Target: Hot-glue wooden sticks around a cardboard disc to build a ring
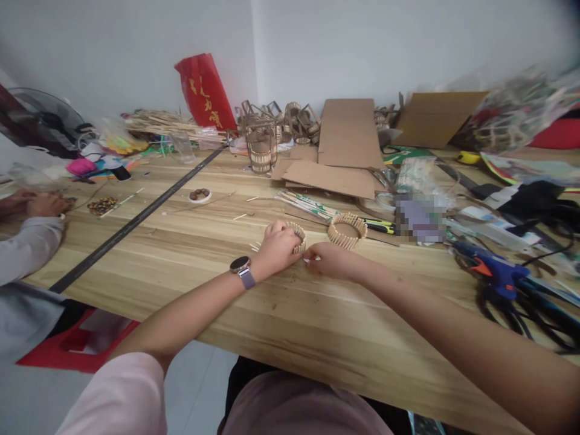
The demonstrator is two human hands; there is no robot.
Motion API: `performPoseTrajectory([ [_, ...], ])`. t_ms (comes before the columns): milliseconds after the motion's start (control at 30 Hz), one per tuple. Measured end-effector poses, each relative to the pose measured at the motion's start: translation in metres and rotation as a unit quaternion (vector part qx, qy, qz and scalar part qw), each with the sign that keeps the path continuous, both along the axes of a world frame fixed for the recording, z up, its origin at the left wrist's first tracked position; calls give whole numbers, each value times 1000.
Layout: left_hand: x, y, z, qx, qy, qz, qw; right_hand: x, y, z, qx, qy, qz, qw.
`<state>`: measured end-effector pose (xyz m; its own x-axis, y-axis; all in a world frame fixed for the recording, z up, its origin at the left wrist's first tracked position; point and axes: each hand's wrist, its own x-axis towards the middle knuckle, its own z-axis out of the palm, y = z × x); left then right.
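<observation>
My left hand point(280, 244), with a watch on its wrist, is closed over a small round basket of short wooden sticks point(299, 235). The hand hides much of that basket's near and left side. Close by on the right, my right hand point(328, 258) has its fingertips pinched together beside the basket. A tiny pale bit shows at those fingertips, too small to name. Just beyond my right hand, a second round stick basket point(348, 237) rests on the wooden table point(254, 314). A few loose sticks point(256, 246) lie left of my left hand.
A blue glue gun point(501, 275) lies at right among cables. Bagged sticks point(312, 205), a yellow-black cutter point(380, 226) and cardboard point(348, 136) lie beyond my hands. Finished-looking baskets point(261, 158) stand at the back, near a tape roll point(199, 196). A co-worker's hands point(43, 204) are far left.
</observation>
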<state>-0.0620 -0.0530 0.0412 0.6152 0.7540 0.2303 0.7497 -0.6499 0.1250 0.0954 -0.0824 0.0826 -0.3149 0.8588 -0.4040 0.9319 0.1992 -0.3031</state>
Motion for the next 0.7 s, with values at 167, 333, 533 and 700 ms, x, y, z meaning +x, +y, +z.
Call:
performPoseTrajectory([
  [167, 8, 0, -7, -16, -27, 17, 999, 4, 5, 0, -39, 22, -34, 998],
  [333, 7, -1, -7, -19, -20, -4, 1000, 3, 9, -3, -64, 43, -48, 996],
  [533, -3, -4, -2, 17, 7, -14, 1000, 17, 11, 1, -16, 52, -87, 995],
  [700, -18, -8, 5, 62, 38, 15, 997, 49, -3, 23, 51, 75, -126, 988],
])
